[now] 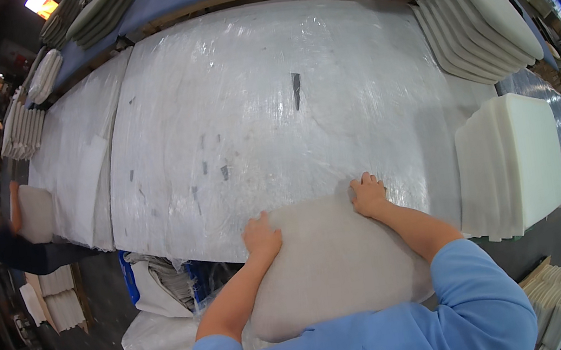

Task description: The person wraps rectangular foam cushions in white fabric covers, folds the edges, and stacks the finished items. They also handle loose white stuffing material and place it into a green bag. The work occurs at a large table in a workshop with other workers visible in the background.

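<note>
A pale grey cushion pad (338, 259) lies at the near edge of a table covered in shiny plastic sheet (250, 108), partly hanging over toward my body. My left hand (261, 236) grips its far left corner. My right hand (368, 194) grips its far right corner, fingers curled over the edge. Both blue-sleeved arms reach in from below.
A stack of white foam squares (513, 162) stands at the right. Grey-green cushions (479, 18) lean in a row at the far right, more (89, 16) at the far left. White bags (154, 319) sit below the table's left. Another person (19, 237) stands far left.
</note>
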`<state>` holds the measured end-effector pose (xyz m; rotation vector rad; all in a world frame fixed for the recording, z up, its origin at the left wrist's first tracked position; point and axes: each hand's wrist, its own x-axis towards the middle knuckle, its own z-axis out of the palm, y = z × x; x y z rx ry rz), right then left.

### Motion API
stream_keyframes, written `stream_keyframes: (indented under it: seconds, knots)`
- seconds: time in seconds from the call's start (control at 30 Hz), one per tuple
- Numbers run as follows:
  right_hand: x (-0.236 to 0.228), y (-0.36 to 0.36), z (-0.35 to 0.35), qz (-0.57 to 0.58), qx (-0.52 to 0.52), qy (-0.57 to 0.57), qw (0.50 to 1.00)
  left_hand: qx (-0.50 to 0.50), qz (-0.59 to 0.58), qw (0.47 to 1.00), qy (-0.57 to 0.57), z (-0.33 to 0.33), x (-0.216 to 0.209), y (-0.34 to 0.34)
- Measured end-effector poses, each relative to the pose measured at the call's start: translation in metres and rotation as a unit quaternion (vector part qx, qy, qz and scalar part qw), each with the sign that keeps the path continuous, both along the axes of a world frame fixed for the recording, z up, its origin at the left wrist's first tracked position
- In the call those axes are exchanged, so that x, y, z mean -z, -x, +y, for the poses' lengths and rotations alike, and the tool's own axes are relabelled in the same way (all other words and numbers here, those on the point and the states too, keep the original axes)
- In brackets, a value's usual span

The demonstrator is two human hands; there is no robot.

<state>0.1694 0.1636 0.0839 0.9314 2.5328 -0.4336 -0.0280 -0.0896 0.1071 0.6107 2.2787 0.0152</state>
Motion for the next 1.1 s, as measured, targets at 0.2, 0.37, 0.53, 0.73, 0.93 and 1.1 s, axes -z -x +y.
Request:
stream_keyframes:
  seconds: [0.2,0.37,0.53,0.73,0.93,1.1]
  knots:
    - [0.013,0.014,0.005,0.036,0.035,0.082,0.995,0.156,0.079,0.967,-0.187,0.042,0.029,-0.019]
    - [0.004,0.002,0.015,0.112,0.112,0.188,0.969,0.22,0.071,0.942,-0.245,0.072,0.039,-0.025]
    - [0.022,-0.002,0.011,0.142,0.063,0.204,0.967,0.224,-0.046,0.965,-0.127,0.102,0.029,-0.018]
    - [0.014,0.051,0.022,-0.07,0.122,0.339,0.93,0.064,-0.109,0.966,-0.226,0.084,0.05,-0.015]
    - [0.018,0.052,0.019,-0.089,0.173,0.428,0.882,0.184,-0.172,0.966,-0.06,0.094,0.045,-0.01]
    - [0.031,0.065,0.007,-0.128,0.265,0.39,0.873,0.125,-0.074,0.985,-0.094,0.099,0.057,-0.029]
